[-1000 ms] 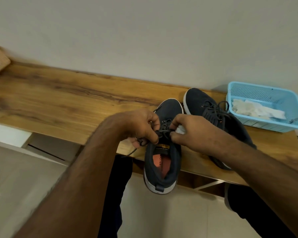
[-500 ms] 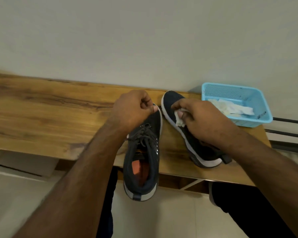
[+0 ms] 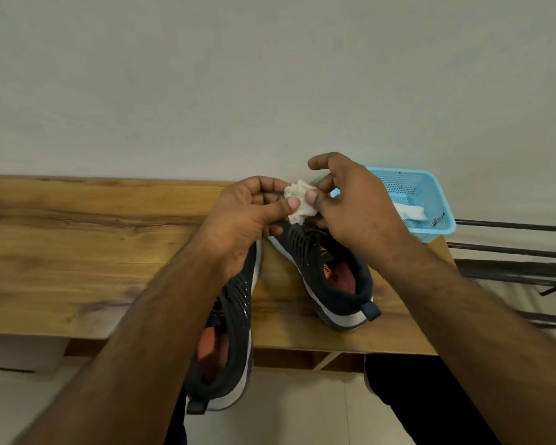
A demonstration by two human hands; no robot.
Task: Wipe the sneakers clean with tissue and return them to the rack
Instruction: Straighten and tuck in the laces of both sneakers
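Right now both hands are meeting above the toe ends of the sneakers, sharing a crumpled white tissue. The left hand is curling its fingers and pinching the wad with its thumb from the left side, while the right hand is pinching it from the right between thumb and a fingertip, its index finger lifting free above. The tissue is hanging in the air between the two hands, just over the front of the right sneaker.

That sneaker, dark with a white sole and orange lining, is lying on the wooden shelf, heel pointing toward the person. The left sneaker is sitting just beside it, with its heel overhanging the shelf's near edge and its toe hiding under the left wrist.

Behind the right hand a blue basket is standing at the shelf's far right end against the wall, holding more white tissue. Dark metal bars are running off to the right
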